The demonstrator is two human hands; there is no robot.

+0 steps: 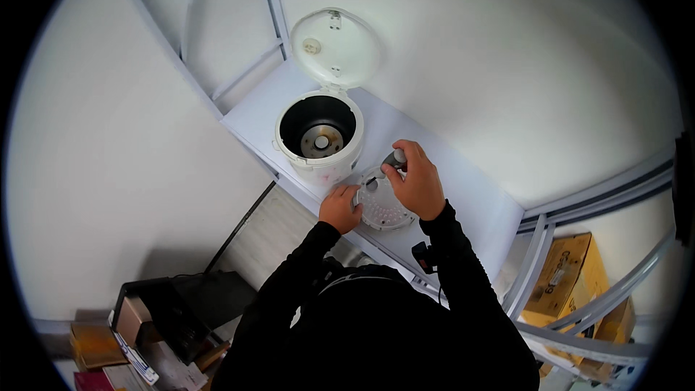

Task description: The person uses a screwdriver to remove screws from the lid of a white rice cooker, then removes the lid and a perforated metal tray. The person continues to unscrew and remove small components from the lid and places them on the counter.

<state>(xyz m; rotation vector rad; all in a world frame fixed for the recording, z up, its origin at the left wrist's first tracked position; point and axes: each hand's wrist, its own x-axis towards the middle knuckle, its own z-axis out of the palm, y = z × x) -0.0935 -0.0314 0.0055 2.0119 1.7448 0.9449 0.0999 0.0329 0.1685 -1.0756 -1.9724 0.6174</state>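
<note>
A white rice cooker stands on the narrow table with its lid swung up at the back. Inside its dark pot space, a round metal heating plate with brownish stains shows at the bottom. In front of the cooker lies a round, pale plate full of small holes. The fingers of my left hand grip this plate's left edge. My right hand is wrapped round the grey handle of a screwdriver. Its shaft slants down to the left, its tip at the plate's upper left part.
The white tabletop runs from upper left to lower right against the wall. Grey metal frame bars rise at both ends. Cardboard boxes sit low at the right. A black bin-like container and more boxes are at the lower left.
</note>
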